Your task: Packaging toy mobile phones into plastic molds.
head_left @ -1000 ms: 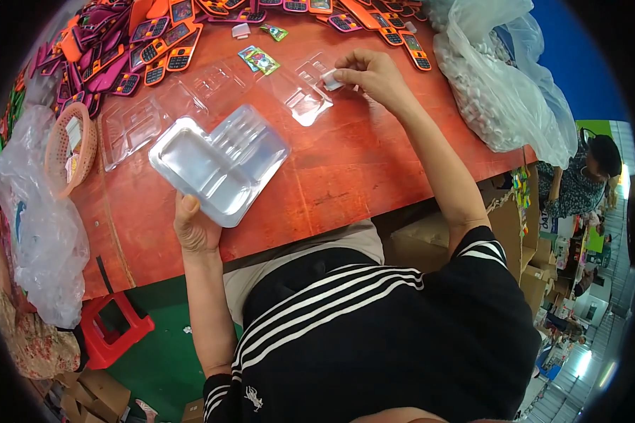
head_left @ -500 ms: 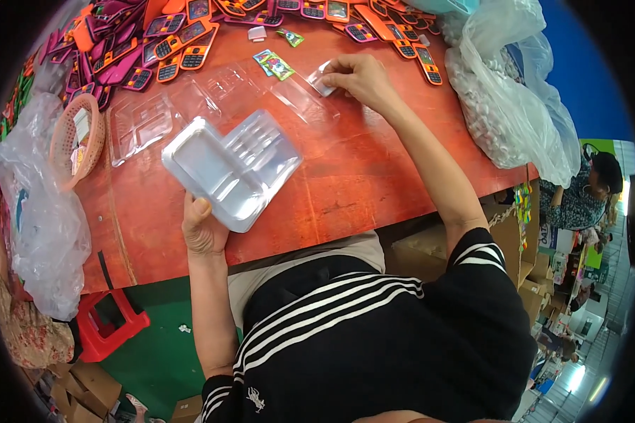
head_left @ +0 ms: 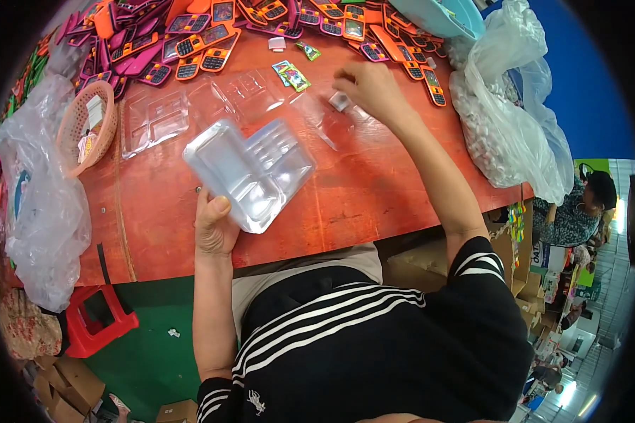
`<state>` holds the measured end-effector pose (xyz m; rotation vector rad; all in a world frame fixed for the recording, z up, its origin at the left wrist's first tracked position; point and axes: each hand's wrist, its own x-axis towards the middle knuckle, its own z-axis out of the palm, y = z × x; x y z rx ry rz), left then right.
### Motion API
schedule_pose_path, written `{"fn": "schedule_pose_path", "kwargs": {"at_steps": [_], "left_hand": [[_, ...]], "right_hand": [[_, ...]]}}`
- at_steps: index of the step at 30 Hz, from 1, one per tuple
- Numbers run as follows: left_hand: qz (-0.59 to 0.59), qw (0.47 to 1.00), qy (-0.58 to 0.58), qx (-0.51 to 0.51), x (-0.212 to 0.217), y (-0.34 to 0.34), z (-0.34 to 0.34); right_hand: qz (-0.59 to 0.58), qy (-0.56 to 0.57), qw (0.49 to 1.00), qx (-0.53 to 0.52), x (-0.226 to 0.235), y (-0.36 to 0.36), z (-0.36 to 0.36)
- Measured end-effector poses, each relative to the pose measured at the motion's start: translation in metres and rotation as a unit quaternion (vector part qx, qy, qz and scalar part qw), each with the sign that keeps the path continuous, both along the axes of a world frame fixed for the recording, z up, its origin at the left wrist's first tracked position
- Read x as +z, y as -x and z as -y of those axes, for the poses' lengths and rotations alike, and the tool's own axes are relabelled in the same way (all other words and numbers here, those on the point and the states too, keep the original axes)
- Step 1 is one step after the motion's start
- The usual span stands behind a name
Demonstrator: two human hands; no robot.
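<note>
The left hand (head_left: pixel 215 229) still grips the clear blister tray (head_left: pixel 250 173) at bench (head_left: pixel 374 204) centre; the right hand (head_left: pixel 370 88), shifted toward 1 o'clock, pinches a small white piece (head_left: pixel 340 101).

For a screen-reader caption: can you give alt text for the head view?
A person's left hand holds up a clear plastic blister tray over an orange table, while the right hand pinches a small clear piece. Pink and orange toy phones line the far edge, near a pink basket and plastic bags.
</note>
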<state>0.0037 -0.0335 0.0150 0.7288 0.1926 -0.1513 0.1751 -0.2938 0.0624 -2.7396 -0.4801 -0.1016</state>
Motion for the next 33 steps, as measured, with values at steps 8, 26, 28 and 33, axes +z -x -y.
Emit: {"fn": "schedule_pose_path", "kwargs": {"at_steps": [8,26,28,33], "left_hand": [[-0.006,1.000,-0.001,-0.009,-0.002,-0.001,0.000],[-0.002,1.000,-0.006,0.003,-0.002,-0.002,-0.002],[0.001,1.000,-0.009,-0.001,-0.003,-0.003,0.000],[0.002,1.000,-0.014,-0.004,-0.007,-0.001,-0.002]], "right_hand": [[0.086,-0.013,0.990,0.107,-0.019,-0.086,-0.050],[-0.066,-0.027,0.997,-0.023,0.015,-0.087,-0.094],[-0.095,-0.148,0.984,-0.001,0.004,-0.095,-0.077],[-0.122,-0.153,0.977,0.079,0.021,-0.065,-0.016]]}}
